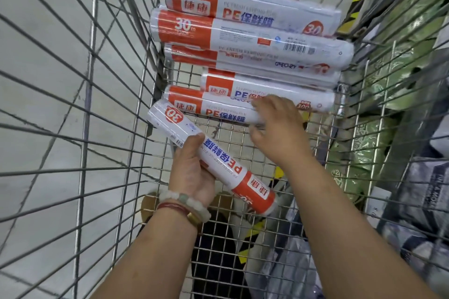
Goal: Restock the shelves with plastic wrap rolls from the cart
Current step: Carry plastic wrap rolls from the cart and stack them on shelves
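1. Down in the wire cart [126, 128], the left hand [192, 172] grips one wrap roll [213, 155] — lifted, tilted.
2. Right hand [277, 128] curls around another roll [218, 110] beside the stack [250, 31].

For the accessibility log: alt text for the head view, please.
Inside a wire cart, the left hand grips one plastic wrap roll while the right hand grasps the nearest roll of five more lying across the cart's mesh floor. Bracelets circle the left wrist.

Six rolls in all: five lying in the cart [116, 104], one roll [218, 160] held up, and two hands.
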